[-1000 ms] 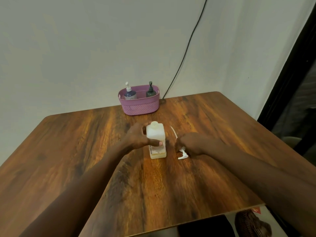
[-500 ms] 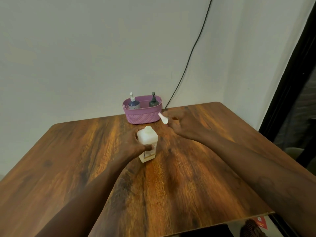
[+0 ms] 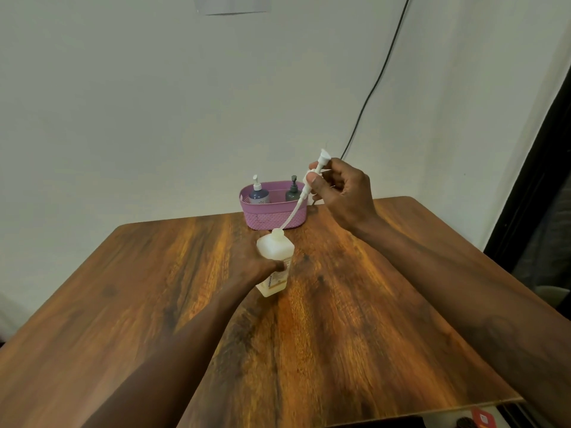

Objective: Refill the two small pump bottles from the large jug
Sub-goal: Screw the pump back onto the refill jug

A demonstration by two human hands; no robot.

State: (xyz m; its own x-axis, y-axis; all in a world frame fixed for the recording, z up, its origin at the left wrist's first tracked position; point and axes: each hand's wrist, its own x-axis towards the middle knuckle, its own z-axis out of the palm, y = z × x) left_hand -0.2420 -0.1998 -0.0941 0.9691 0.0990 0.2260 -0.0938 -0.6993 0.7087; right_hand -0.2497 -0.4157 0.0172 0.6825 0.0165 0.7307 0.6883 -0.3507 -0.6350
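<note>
Wooden table [image 3: 386, 335] set against a pale wall, black cable [image 3: 380, 75] running down behind. At the far edge, pink basket [image 3: 272, 217] holding the two small pump bottles, blue bottle [image 3: 258, 194] left and dark bottle [image 3: 293, 193] right, both upright with pumps fitted, untouched and well apart from the work. Nearer, at mid-table, white jug [image 3: 275, 247] standing with a slight lean, wrapped round the body by the left hand [image 3: 256, 271], fingers [image 3: 279, 266] curled about its front. Higher and to the right, right hand [image 3: 343, 196] pinching the pump head [image 3: 321, 163] between thumb and fingertips, other fingers loosely curled behind. From there, long dip tube [image 3: 292, 214] curving down to the jug's open neck, tip at or just inside the mouth; cannot tell which. Likely trouble from here: drips off a wet tube onto the wood once clear of the neck; a springy flick of the bent tube, spattering liquid toward basket or wall; a snag at the mouth dragging the leaning jug over, given the open top. Calls for a slow, straight lift and a firm hold below.
</note>
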